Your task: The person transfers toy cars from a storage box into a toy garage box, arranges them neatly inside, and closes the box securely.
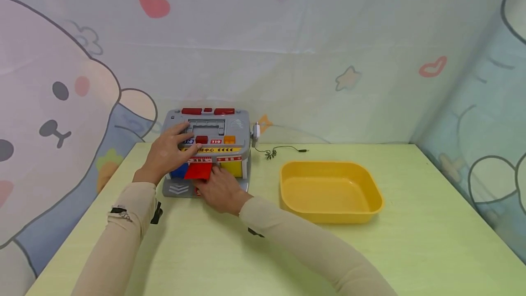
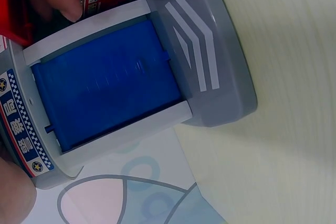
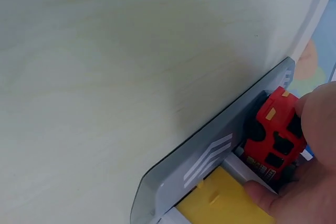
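Note:
A grey toy garage (image 1: 242, 138) with red lights on top stands at the back left of the table. My left hand (image 1: 166, 152) rests on its top with fingers spread. The red door (image 1: 199, 171) of the middle bay is swung up and outward. At that bay, my right hand (image 3: 320, 182) holds a red toy fire truck (image 3: 281, 135), its front on the grey ramp. Part of the truck is hidden by the hand. On either side, the blue door (image 2: 110, 80) and the yellow door (image 3: 223, 198) are down.
To the right of the garage is a yellow plastic tray (image 1: 328, 218). A thin black cable (image 1: 271, 153) trails from behind the garage across the table. A small white piece (image 1: 256, 132) sticks out from the garage's right side. A printed cloth (image 1: 267, 72) hangs behind.

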Motion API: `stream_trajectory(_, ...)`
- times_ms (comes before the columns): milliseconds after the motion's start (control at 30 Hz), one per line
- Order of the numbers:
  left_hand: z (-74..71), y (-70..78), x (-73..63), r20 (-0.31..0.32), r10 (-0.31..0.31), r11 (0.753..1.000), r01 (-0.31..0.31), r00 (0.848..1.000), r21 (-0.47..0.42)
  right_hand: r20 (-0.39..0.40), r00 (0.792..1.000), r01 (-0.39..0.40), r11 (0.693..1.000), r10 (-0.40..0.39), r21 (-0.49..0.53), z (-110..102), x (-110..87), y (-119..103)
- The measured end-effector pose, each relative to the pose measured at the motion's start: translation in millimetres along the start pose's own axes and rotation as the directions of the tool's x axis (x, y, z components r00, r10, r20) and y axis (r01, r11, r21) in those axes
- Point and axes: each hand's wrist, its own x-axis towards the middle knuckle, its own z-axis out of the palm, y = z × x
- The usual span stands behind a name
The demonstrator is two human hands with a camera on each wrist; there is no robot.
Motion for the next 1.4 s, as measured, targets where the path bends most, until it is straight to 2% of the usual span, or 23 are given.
stream_trajectory(233,-0.5,-0.3,0.3,0.005,-0.017,1.000,0.017,1.000,0.019,-0.027,1.000,-0.016,1.000,0.016,0.012,3.1,-0.4,0.7)
stream_trajectory(400,-1.3,-0.5,-0.9,0.010,-0.007,1.000,0.007,1.000,0.023,-0.016,1.000,-0.014,1.000,0.014,0.004,2.0,0.0,0.5)
stream_trajectory(767,-0.8,-2.4,-4.9,0.019,-0.021,1.000,0.020,1.000,0.020,0.016,1.000,-0.010,0.996,0.009,0.090,0.8,-0.5,-1.3)
stream_trajectory(1000,1.1,-1.9,-6.2,0.011,-0.018,1.000,0.018,1.000,0.020,-0.014,1.000,0.001,0.996,0.000,0.093,1.5,0.4,-0.2)
stream_trajectory(1300,1.8,0.2,-2.8,0.003,-0.012,1.000,0.012,1.000,0.015,-0.036,0.999,-0.010,0.989,0.016,0.150,5.8,-1.6,3.1)
stream_trajectory(1400,1.7,0.7,-1.1,0.005,-0.010,1.000,0.010,1.000,0.019,-0.035,0.999,-0.018,0.991,0.023,0.135,6.2,-2.0,3.5)
